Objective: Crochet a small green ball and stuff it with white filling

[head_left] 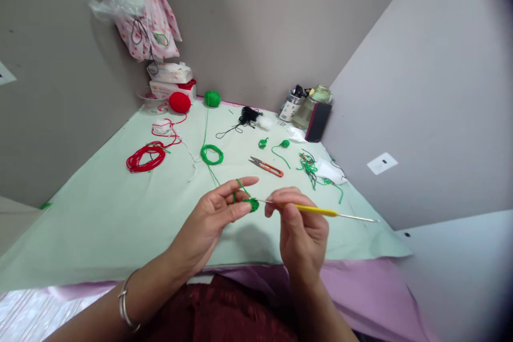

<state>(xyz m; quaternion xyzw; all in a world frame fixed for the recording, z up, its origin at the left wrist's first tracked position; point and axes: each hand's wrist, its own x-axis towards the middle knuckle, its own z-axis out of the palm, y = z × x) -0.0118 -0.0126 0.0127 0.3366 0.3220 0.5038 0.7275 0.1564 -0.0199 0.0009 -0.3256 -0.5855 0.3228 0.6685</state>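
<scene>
Between thumb and fingers, my left hand [218, 211] pinches a small green crochet piece [253, 204]. A strand of green yarn [241, 187] loops over its raised index finger and leads back to a green yarn coil [212, 154] on the table. My right hand [300, 227] is closed like a pen grip round a crochet hook [316, 210] with a yellow handle. The hook's thin metal tip meets the green piece; whether it passes through a stitch is too small to tell. Its other metal end points out to the right.
Orange-handled thread snips [267, 166] lie beyond my hands. Farther back are a green yarn ball [212, 99], a red yarn ball [180, 102], a red yarn coil [146, 157] and black yarn [248, 116]. A phone [318, 122] leans by a jar [315, 104] at right, near green scraps [308, 165].
</scene>
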